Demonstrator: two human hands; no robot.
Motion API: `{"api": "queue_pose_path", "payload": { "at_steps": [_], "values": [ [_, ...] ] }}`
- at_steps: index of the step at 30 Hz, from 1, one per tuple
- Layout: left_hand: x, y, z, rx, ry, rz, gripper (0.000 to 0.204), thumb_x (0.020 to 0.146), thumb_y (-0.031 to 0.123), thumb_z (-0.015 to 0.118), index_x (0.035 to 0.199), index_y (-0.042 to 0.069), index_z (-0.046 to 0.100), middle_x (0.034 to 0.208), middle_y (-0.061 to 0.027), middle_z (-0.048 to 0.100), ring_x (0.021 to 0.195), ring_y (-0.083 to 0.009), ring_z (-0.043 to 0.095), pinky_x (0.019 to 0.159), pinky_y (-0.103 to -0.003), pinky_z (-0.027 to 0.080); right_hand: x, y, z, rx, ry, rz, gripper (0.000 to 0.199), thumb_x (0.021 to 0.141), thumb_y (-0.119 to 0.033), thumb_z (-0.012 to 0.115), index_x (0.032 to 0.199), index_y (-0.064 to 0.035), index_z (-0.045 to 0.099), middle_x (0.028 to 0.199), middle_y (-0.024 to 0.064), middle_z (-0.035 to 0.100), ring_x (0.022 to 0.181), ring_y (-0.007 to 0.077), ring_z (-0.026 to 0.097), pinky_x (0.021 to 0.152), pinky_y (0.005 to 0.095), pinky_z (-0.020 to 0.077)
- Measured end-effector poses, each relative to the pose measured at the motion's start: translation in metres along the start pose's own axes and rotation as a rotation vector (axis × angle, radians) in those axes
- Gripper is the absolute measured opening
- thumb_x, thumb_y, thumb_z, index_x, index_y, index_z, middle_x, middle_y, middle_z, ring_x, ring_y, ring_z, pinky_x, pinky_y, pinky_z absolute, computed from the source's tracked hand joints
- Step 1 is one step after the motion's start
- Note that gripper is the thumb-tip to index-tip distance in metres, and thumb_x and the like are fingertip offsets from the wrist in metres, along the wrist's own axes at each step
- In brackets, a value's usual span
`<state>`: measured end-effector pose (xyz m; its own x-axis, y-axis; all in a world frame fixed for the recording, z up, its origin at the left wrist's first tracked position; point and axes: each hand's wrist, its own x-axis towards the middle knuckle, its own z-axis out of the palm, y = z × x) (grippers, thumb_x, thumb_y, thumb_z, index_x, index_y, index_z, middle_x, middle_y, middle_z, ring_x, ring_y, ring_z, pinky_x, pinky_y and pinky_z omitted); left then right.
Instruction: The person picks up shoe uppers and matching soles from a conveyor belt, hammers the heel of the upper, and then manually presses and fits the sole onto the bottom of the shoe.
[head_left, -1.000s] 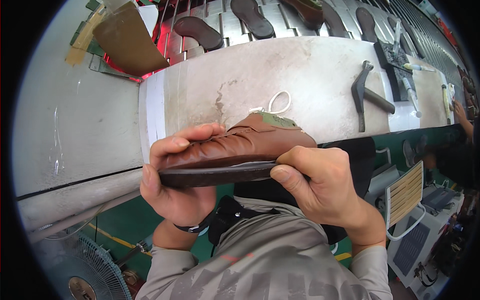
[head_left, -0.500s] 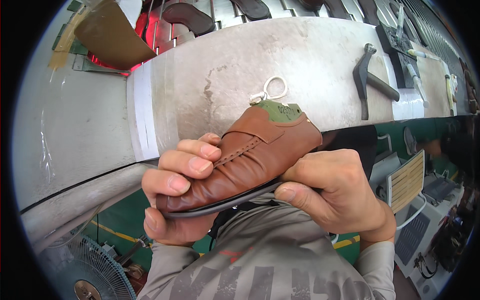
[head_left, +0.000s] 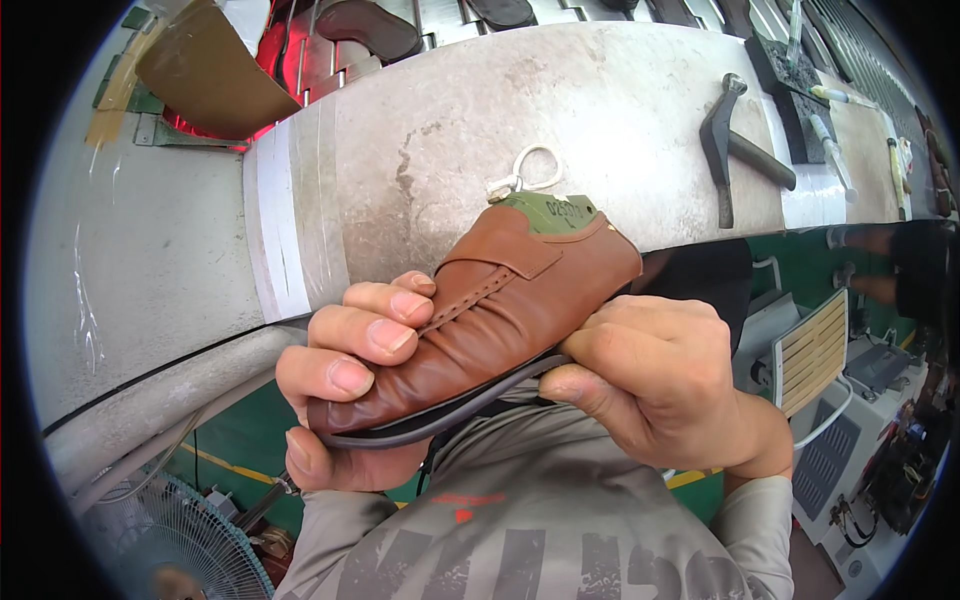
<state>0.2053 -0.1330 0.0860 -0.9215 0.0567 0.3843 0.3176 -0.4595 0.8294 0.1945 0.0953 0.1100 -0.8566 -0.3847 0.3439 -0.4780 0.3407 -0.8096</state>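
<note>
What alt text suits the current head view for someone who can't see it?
A person's left hand holds a brown leather shoe by its toe while the right hand pinches its dark, thin sole, a dark gap showing between sole and upper. A dark, long-headed hammer lies beyond on the pale worktable.

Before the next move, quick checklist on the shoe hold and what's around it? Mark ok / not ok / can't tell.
1. Left hand supporting the toe: ok, fingers over the brown shoe, thumb below.
2. Right hand on the dark sole: ok, edge pinched between thumb and forefinger.
3. Sole edge flush with the upper: not ok, a dark gap shows between the hands.
4. Sole's far edge: cannot tell, hidden behind the upper.
5. White cord loop free of both hands: ok.
6. Hammer apart from the shoe: ok, lying on the bench.
</note>
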Motion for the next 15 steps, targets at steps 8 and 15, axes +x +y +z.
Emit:
{"api": "queue_pose_path", "payload": {
  "at_steps": [8,15],
  "values": [
    [-0.005,-0.004,0.001,-0.034,0.014,0.013,0.038,0.103,0.055,0.055,0.114,0.02,0.065,0.122,-0.0039,0.066,0.128,-0.0259,0.056,0.122,-0.056,0.031,0.004,-0.002,-0.004,-0.009,-0.059,-0.012,0.034,0.088,-0.02,0.083,0.072,-0.0085,0.055,0.06,0.0071,0.051,0.054,0.0267,0.056,0.05,0.0392,0.0444],
    [-0.003,-0.028,0.016,-0.076,-0.034,0.289,0.046,0.106,0.052,0.044,0.115,0.011,0.061,0.12,-0.0149,0.065,0.119,-0.0339,0.059,0.114,-0.058,0.038,0.019,-0.005,-0.038,0.174,-0.359,0.169,0.029,0.086,-0.017,0.083,0.071,-0.0021,0.064,0.06,0.0112,0.053,0.051,0.0307,0.054,0.05,0.0383,0.0398]
  ]
}}
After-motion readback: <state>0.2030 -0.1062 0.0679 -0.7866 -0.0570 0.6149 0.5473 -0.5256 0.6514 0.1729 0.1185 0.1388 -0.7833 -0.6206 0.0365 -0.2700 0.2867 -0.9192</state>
